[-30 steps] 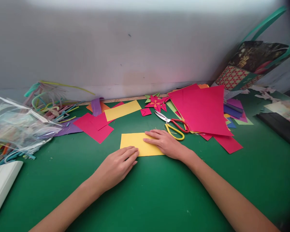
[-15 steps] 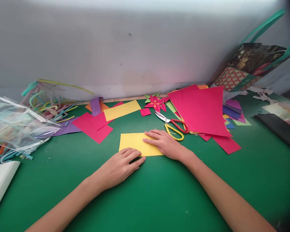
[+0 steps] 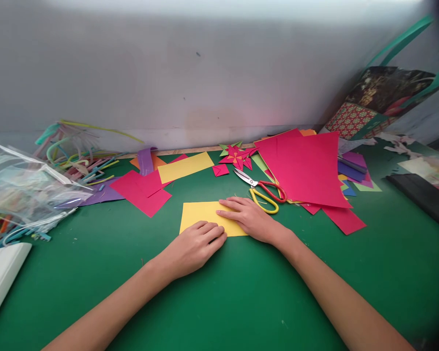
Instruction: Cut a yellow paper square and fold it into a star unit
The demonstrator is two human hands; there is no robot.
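A yellow sheet of paper (image 3: pixel 201 212) lies flat on the green table, its long side across my view. My left hand (image 3: pixel 196 243) rests over its near edge, the fingers bent and drawn together, with thumb and forefinger meeting at that edge. Flat on the right part of the sheet lies my right hand (image 3: pixel 249 217), its fingers stretched out and a little apart. Just beyond my right hand are scissors (image 3: pixel 261 187) with one red and one yellow handle, blades parted slightly. Both palms cover parts of the yellow paper.
Red sheets (image 3: pixel 307 168) are piled to the right. Behind the scissors sits a folded paper flower (image 3: pixel 235 157) near a small red square (image 3: pixel 220 169). Another yellow strip (image 3: pixel 186 167) and red pieces (image 3: pixel 146 195) lie left. Clear plastic bags (image 3: pixel 25 185) and a patterned bag (image 3: pixel 362 117) flank the table.
My left hand has slid a little to the right along the paper's near edge, and its fingers are closer together. My right hand and the yellow paper stay in place.
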